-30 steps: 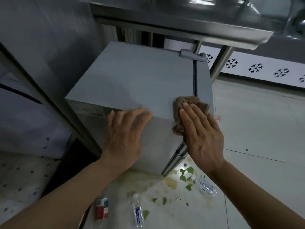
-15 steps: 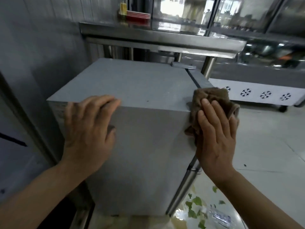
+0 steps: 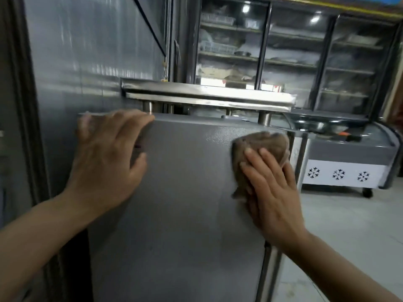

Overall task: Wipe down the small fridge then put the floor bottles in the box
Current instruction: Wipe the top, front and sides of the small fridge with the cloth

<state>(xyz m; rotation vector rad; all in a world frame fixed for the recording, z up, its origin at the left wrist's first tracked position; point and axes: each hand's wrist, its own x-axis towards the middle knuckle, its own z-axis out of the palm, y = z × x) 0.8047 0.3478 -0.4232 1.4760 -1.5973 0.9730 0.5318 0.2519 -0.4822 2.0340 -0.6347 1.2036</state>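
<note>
The small grey fridge (image 3: 185, 203) fills the middle of the view, and I face its side panel. My left hand (image 3: 109, 158) lies flat on the panel's upper left corner, fingers spread over the top edge, holding nothing. My right hand (image 3: 270, 188) presses a brown cloth (image 3: 259, 144) flat against the panel's upper right, near the front edge. No bottles or box are in view.
A steel table (image 3: 207, 95) overhangs the fridge's top. A metal wall (image 3: 87, 51) stands on the left. A glass-door cabinet (image 3: 294, 53) and a chest freezer with snowflake marks (image 3: 340, 174) stand behind on the right. Pale floor tiles (image 3: 349, 225) lie to the right.
My view has dropped from above the fridge's top to level with its side. The right hand with the cloth has moved from the top corner onto the side panel. The floor bottles have left the view.
</note>
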